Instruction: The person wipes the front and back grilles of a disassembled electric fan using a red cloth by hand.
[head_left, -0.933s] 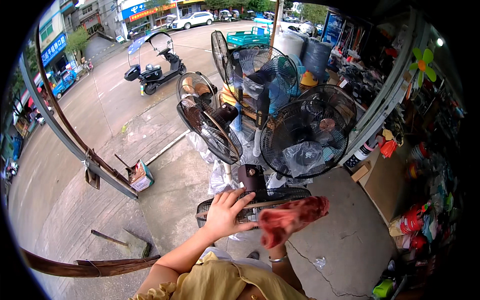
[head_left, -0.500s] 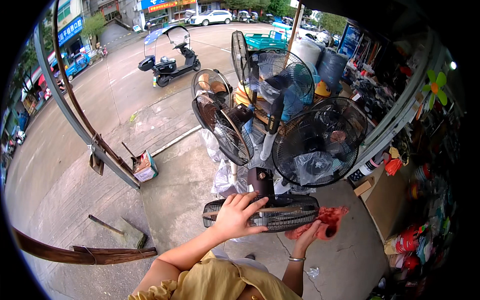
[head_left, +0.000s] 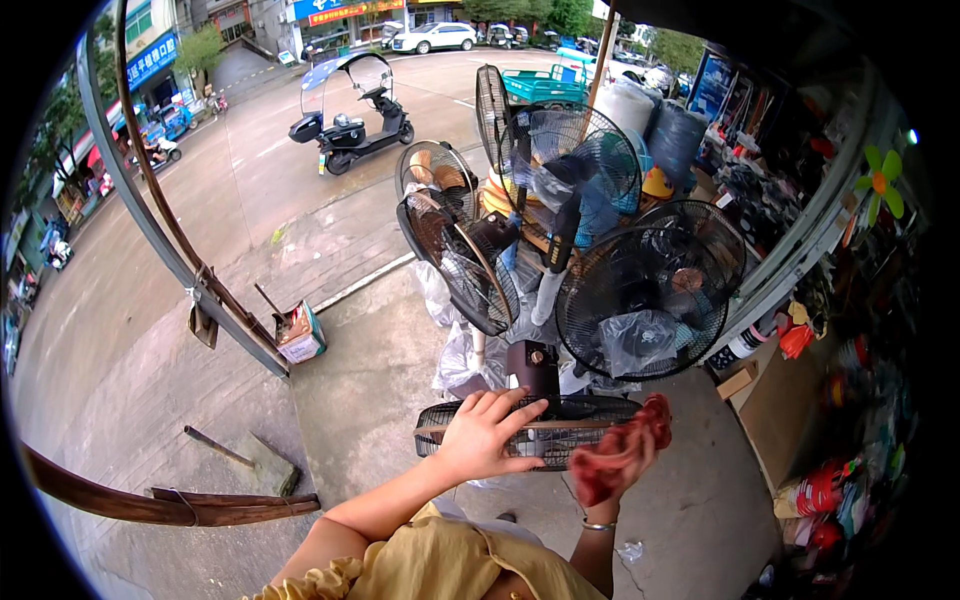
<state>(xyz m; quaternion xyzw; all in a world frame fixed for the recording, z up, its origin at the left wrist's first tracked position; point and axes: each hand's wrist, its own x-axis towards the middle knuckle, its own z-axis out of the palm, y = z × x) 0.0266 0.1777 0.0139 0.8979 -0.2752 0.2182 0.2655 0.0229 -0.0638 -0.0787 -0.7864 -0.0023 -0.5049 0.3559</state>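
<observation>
Just in front of me stands an electric fan, seen edge-on, with a black wire cage [head_left: 574, 437] and a dark motor housing [head_left: 533, 367] behind it. My left hand [head_left: 487, 432] grips the cage's rim from above, fingers spread over the top and thumb along the near side. A crumpled red cloth [head_left: 608, 462] is in my right hand [head_left: 634, 474], at the right end of the cage. The cloth covers part of that end. Motion blurs the right fingers, which are partly hidden by the cloth.
Several other fans crowd beyond, including a large black one [head_left: 640, 303] and a brown-rimmed one [head_left: 460, 260]. A cardboard box [head_left: 301, 335] stands by the metal post at left. Goods [head_left: 822, 490] are piled at right. A scooter [head_left: 362, 128] is parked on the road.
My right hand has lifted the red cloth from below the right end of the cage up against its near side. My left hand keeps its place on the fan.
</observation>
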